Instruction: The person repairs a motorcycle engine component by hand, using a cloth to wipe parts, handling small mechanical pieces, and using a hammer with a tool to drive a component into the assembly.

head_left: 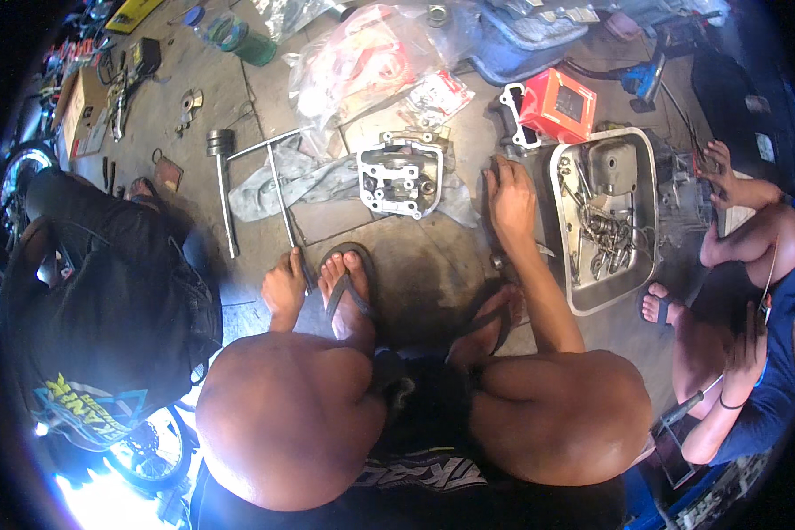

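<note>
My left hand (283,284) is closed at the lower end of a long T-handle wrench (280,192), whose crossbar points away from me. To the right, my right hand (511,201) reaches down to the floor with its fingers close together over a dark, narrow shape; its kind is unclear. Between the hands, a silver engine cylinder head (401,181) lies on a grey rag (322,187). Beside my right forearm stands a metal pan (583,298) with bolts, small parts and a larger metal cover inside.
A co-worker's hands (744,353) and legs are at the right, near an engine block (683,208). A red box (558,106), a white-edged gasket (514,115) and plastic bags (353,71) lie ahead. Left are a long socket wrench (224,194) and a person in black (119,283).
</note>
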A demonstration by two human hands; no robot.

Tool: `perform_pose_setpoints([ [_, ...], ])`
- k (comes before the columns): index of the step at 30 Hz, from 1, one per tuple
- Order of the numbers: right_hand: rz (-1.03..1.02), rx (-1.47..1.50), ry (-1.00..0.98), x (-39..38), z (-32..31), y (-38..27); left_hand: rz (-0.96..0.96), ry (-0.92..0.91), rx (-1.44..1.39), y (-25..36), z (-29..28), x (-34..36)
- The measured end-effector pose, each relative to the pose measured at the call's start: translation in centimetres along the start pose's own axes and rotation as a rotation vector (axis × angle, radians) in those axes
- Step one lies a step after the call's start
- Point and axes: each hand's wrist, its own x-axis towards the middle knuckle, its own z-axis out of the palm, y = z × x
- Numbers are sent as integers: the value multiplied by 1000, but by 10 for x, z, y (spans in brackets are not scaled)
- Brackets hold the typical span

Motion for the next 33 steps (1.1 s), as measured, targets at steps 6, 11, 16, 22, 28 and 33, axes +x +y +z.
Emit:
perform_pose_setpoints([
  [6,33,-79,8,5,21,0,703,145,-390,54,-49,4],
  [11,80,-119,-35,8,11,-8,1294,198,-360,159,-99,27],
  [16,1,-39,87,9,11,-9,1374,99,-271,197,-93,45],
  [22,52,-116,89,14,20,-6,1332,98,-347,205,-81,43],
  [28,69,176,46,6,10,-20,1232,102,-422,205,-72,39],
  [33,318,573,31,-27,-15,-55,1132,88,-479,213,-72,30],
])
